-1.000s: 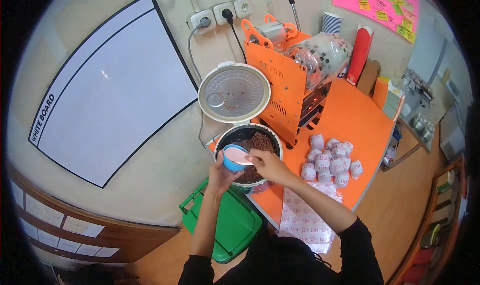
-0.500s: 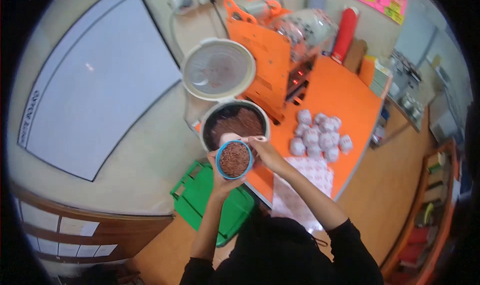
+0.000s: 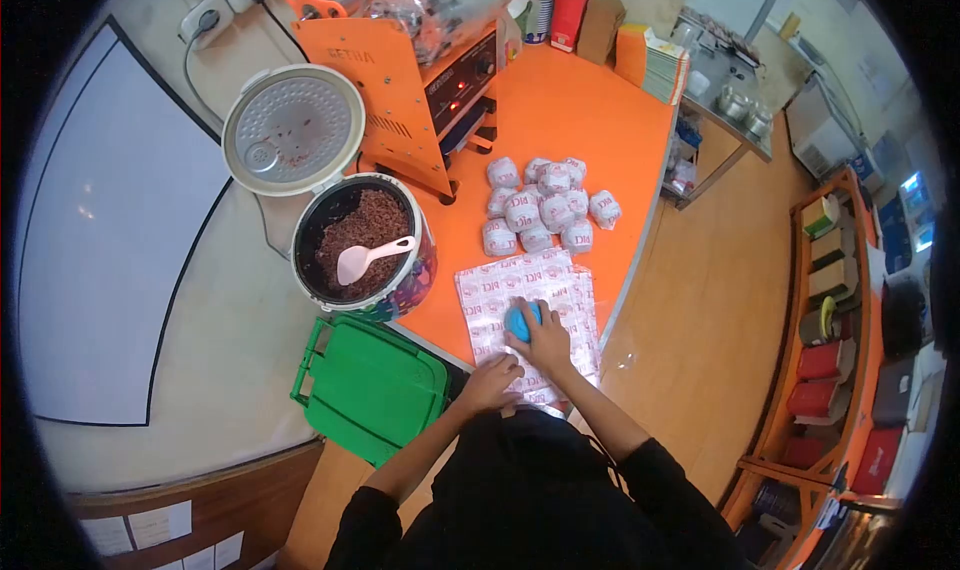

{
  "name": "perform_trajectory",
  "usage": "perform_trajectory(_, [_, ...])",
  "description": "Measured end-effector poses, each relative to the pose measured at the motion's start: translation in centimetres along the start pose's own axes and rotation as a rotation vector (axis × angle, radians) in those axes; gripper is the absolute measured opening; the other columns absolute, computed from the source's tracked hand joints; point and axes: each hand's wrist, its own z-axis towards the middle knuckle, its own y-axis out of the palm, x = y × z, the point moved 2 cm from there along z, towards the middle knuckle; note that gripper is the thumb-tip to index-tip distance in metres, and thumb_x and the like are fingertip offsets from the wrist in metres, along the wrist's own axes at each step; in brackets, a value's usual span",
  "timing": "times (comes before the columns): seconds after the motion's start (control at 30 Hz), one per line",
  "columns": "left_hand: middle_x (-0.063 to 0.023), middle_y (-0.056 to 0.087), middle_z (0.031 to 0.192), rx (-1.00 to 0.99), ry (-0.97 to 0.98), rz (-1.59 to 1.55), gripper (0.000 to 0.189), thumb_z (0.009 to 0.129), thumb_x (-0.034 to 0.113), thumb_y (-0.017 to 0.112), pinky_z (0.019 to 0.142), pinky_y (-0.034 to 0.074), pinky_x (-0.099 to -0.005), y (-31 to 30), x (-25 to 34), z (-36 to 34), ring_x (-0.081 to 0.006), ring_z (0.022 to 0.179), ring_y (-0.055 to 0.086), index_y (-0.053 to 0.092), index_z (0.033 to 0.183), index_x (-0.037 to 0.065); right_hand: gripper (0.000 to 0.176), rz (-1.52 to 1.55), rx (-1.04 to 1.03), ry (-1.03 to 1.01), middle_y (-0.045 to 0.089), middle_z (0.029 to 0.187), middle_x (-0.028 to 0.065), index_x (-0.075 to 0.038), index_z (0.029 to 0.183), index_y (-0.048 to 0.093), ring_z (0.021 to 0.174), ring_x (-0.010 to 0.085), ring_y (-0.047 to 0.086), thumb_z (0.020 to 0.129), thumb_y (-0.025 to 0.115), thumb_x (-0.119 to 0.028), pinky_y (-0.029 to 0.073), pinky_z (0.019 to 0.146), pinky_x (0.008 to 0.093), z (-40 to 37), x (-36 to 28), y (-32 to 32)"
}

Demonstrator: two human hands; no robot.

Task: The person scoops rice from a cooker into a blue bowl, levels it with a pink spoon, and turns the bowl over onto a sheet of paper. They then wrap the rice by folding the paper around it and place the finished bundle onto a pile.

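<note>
My right hand (image 3: 545, 340) grips a small blue cup (image 3: 519, 322), its blue bottom facing up on a stack of printed wrapping paper (image 3: 485, 295). Whatever lies under the cup is hidden. My left hand (image 3: 493, 381) rests on the near left part of the paper with its fingers stretched out, close to the cup. To the left stands an open rice cooker (image 3: 420, 260) with brownish-red cooked rice (image 3: 375, 218) inside. A pale pink rice paddle (image 3: 362, 261) lies on the rice.
Several paper-wrapped balls (image 3: 522, 211) are piled behind the paper on the orange table (image 3: 590, 100). An orange machine (image 3: 370, 80) stands behind the cooker's raised lid (image 3: 295, 130). A green bin (image 3: 375, 385) sits below the table's left edge. Shelves (image 3: 820, 340) stand at right.
The cup of rice has moved from over the cooker to the paper and is turned over. The paddle has left my right hand and lies in the cooker. The view has shifted right.
</note>
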Motion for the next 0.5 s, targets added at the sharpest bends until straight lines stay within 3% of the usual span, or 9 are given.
perform_trajectory(0.07, [-0.0120, 0.056, 0.100, 0.156, 0.102, 0.127, 0.024, 0.079, 0.019, 0.066, 0.086, 0.050, -0.0439, 1.2, -0.4, -0.6, -0.0319, 0.102, 0.057, 0.060, 0.098, 0.006, 0.066, 0.093, -0.054, 0.055, 0.053, 0.123, 0.0223, -0.021, 0.140, 0.046, 0.103, 0.0392, 0.059, 0.083, 0.063, -0.051, 0.052, 0.083, 0.0476, 0.3, -0.3, -0.9])
perform_trajectory(0.17, [-0.0129, 0.057, 0.097, -0.034, 0.047, 0.285, 0.021, 0.076, 0.013, 0.063, 0.085, 0.051, -0.0438, 3.7, -1.4, -1.3, -0.0326, 0.101, 0.059, 0.060, 0.096, 0.006, 0.066, 0.533, 0.198, 0.368, 0.057, 0.116, 0.0225, -0.014, 0.138, 0.047, 0.100, 0.0394, 0.060, 0.086, 0.060, -0.053, 0.049, 0.088, 0.0466, 1.4, 6.5, 0.9])
perform_trajectory(0.23, [-0.0139, 0.057, 0.096, -0.023, 0.013, 0.212, 0.019, 0.075, 0.010, 0.061, 0.084, 0.051, -0.0441, 3.6, -1.1, -1.5, -0.0335, 0.099, 0.059, 0.060, 0.093, 0.006, 0.066, 0.417, 0.401, 0.371, 0.059, 0.114, 0.0240, -0.007, 0.135, 0.047, 0.102, 0.0393, 0.059, 0.087, 0.059, -0.051, 0.047, 0.090, 0.0448, 2.5, 8.5, -3.8])
perform_trajectory(0.3, [-0.0149, 0.057, 0.095, -0.028, -0.039, 0.172, 0.016, 0.074, 0.008, 0.060, 0.083, 0.052, -0.0446, 2.9, -0.5, -1.6, -0.0345, 0.098, 0.059, 0.059, 0.090, 0.005, 0.065, 0.111, 0.251, 0.547, 0.055, 0.123, 0.0263, -0.005, 0.135, 0.047, 0.108, 0.0404, 0.056, 0.089, 0.057, -0.050, 0.045, 0.093, 0.0475, 3.9, 9.5, -7.6])
perform_trajectory(0.4, [-0.0159, 0.056, 0.093, 0.008, -0.098, 0.150, 0.013, 0.075, 0.008, 0.059, 0.082, 0.052, -0.0454, 1.7, 0.6, -1.2, -0.0360, 0.095, 0.058, 0.059, 0.088, 0.004, 0.064, -0.075, 0.186, 0.430, 0.051, 0.128, 0.0279, -0.005, 0.135, 0.046, 0.112, 0.0419, 0.053, 0.089, 0.056, -0.050, 0.044, 0.092, 0.0519, 5.8, 12.7, -6.5])
perform_trajectory(0.5, [-0.0163, 0.055, 0.089, 0.149, -0.097, 0.116, 0.011, 0.075, 0.007, 0.059, 0.080, 0.051, -0.0458, 1.2, 0.9, -1.1, -0.0371, 0.092, 0.057, 0.057, 0.085, 0.002, 0.066, -0.285, 0.474, 0.154, 0.049, 0.128, 0.0281, -0.008, 0.138, 0.043, 0.110, 0.0437, 0.052, 0.088, 0.058, -0.048, 0.042, 0.093, 0.0547, 5.5, 11.2, -6.1])
